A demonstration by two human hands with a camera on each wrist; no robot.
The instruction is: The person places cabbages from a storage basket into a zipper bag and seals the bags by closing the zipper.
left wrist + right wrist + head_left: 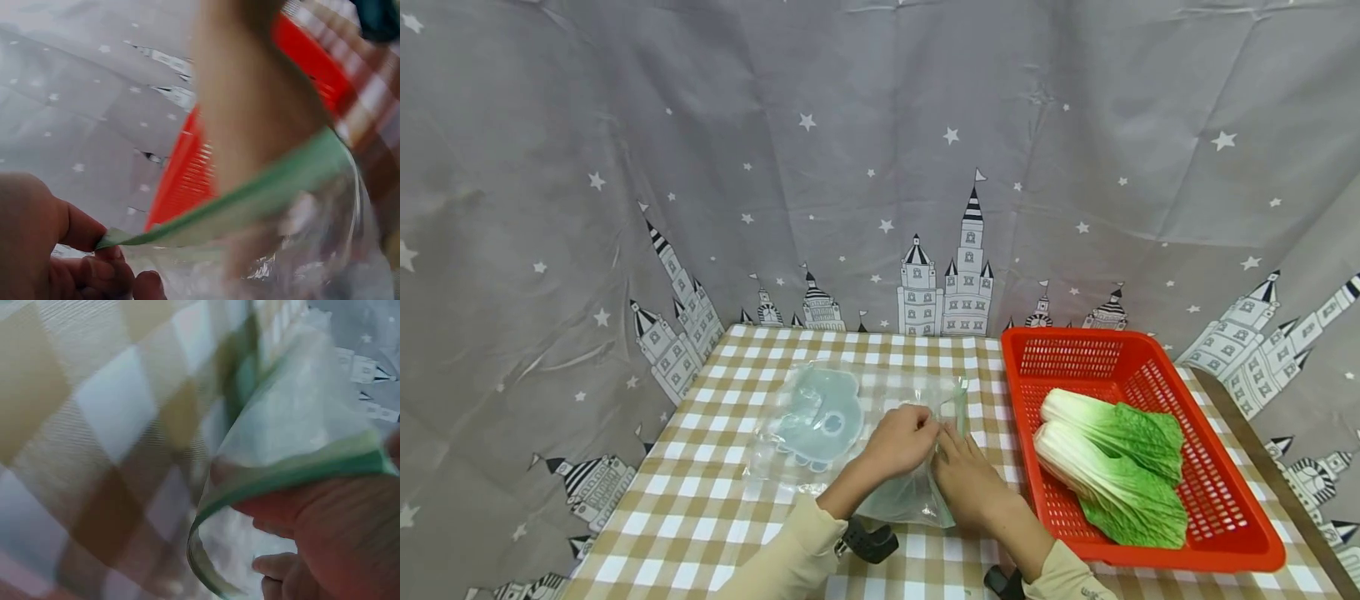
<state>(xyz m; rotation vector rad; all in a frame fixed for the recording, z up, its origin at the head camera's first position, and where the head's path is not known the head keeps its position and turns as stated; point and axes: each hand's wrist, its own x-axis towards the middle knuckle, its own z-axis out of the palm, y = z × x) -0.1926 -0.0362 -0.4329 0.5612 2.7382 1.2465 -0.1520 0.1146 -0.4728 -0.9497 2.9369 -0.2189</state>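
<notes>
A clear plastic zip bag with a green strip along its mouth lies in front of me. My left hand pinches one end of the green strip between thumb and finger. The mouth gapes in the right wrist view. My right hand reaches in at the mouth with its fingers extended, and some of it shows through the clear film. Left of the hands lies a transparent wrapper with a pale blue, cartoon-shaped flat piece.
A red plastic basket stands on the right, with two napa cabbage pieces in it. Brown-and-white checked cloth covers the table. Behind hangs a grey curtain with stars and castles.
</notes>
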